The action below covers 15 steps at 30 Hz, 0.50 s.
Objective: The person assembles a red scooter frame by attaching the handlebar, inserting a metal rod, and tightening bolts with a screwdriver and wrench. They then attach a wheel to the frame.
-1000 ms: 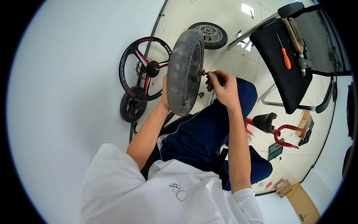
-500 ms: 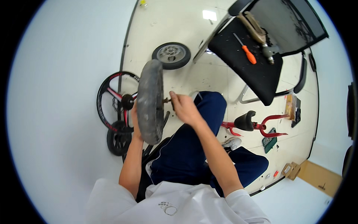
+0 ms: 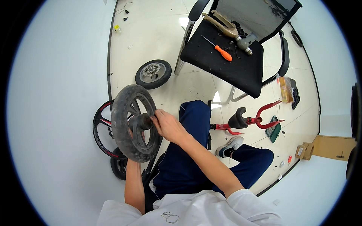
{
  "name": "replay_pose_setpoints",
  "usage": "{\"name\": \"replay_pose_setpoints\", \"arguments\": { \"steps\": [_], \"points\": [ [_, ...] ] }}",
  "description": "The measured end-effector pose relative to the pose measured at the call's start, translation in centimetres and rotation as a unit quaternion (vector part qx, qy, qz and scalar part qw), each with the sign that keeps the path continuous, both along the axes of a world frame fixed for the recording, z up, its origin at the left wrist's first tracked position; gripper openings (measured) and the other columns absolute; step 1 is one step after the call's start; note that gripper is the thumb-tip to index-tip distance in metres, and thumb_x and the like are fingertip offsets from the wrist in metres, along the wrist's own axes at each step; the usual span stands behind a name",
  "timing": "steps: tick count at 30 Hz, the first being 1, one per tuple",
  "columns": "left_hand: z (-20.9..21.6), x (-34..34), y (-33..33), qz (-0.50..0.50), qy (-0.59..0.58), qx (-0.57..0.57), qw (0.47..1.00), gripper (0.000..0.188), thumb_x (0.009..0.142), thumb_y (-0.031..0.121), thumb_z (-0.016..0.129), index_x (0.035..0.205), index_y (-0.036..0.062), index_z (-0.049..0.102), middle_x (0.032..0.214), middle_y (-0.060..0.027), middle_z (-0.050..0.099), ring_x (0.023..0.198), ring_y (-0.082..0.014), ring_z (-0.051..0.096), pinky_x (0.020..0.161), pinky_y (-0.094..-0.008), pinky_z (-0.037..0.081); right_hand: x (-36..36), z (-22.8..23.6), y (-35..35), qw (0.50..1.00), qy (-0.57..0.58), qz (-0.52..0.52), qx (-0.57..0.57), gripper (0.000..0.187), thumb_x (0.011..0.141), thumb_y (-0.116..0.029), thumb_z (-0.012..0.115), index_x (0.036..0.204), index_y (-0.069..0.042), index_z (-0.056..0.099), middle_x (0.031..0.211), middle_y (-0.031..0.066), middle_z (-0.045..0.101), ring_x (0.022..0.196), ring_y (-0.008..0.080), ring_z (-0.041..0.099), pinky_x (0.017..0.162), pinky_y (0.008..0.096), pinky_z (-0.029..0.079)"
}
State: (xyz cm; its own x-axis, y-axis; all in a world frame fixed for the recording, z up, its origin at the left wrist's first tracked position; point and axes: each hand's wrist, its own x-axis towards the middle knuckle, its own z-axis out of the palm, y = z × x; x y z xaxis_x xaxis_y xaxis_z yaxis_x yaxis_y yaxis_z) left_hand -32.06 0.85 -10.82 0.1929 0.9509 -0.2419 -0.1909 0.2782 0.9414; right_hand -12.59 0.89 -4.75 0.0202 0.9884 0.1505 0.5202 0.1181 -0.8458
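A small black spoked wheel (image 3: 120, 116) with a worn, dusty tyre is held up over my left thigh, tilted so its open side faces right. My left forearm (image 3: 134, 184) rises to it from below. The left hand supports the wheel from behind and is mostly hidden by it. My right hand (image 3: 167, 126) is at the wheel's hub (image 3: 140, 121), fingers pinched together on the end of the axle. Little of the axle shows past the fingertips.
Behind stands a black chair (image 3: 226, 64) bearing an orange screwdriver (image 3: 223, 53) and a fork-shaped part (image 3: 222, 24). A disc-brake wheel (image 3: 153, 74) lies on the floor; a three-spoke wheel (image 3: 98, 130) leans at left. A red frame with saddle (image 3: 237, 118) lies to my right.
The wheel has turned from edge-on to show its spokes and hub, and moved left and lower. My right hand has moved down and left with it, closer in to the hub.
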Motion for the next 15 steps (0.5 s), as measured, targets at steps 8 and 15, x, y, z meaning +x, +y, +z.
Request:
{"name": "replay_pose_setpoints", "arguments": {
  "steps": [8, 15],
  "points": [
    [-2.9, -0.8, 1.6, 0.014, -0.169, -0.055, 0.984, 0.019, 0.1, 0.027, 0.054, 0.106, 0.0095, 0.057, 0.078, -0.0018, 0.059, 0.061, -0.0093, 0.056, 0.052, -0.0219, 0.047, 1.2, 0.0, 0.3, 0.997, -0.019, 0.061, 0.049, 0.026, 0.083, 0.005, 0.063, 0.105, 0.001, 0.051, 0.1, 0.0197, 0.057, 0.093, 0.0402, 0.059, 0.078, 0.044, 0.048],
    [2.7, 1.1, 1.9, 0.003, -0.048, 0.09, 0.995, 0.028, 0.099, 0.022, 0.056, 0.115, 0.0002, 0.063, 0.094, -0.0007, 0.064, 0.08, -0.0051, 0.056, 0.071, -0.0223, 0.047, 1.9, -0.2, 0.2, 0.98, 0.175, -0.023, -0.092, 0.016, 0.096, -0.011, 0.059, 0.098, 0.003, 0.056, 0.08, 0.0107, 0.063, 0.068, 0.0165, 0.063, 0.064, 0.0306, 0.05]
  ]
}}
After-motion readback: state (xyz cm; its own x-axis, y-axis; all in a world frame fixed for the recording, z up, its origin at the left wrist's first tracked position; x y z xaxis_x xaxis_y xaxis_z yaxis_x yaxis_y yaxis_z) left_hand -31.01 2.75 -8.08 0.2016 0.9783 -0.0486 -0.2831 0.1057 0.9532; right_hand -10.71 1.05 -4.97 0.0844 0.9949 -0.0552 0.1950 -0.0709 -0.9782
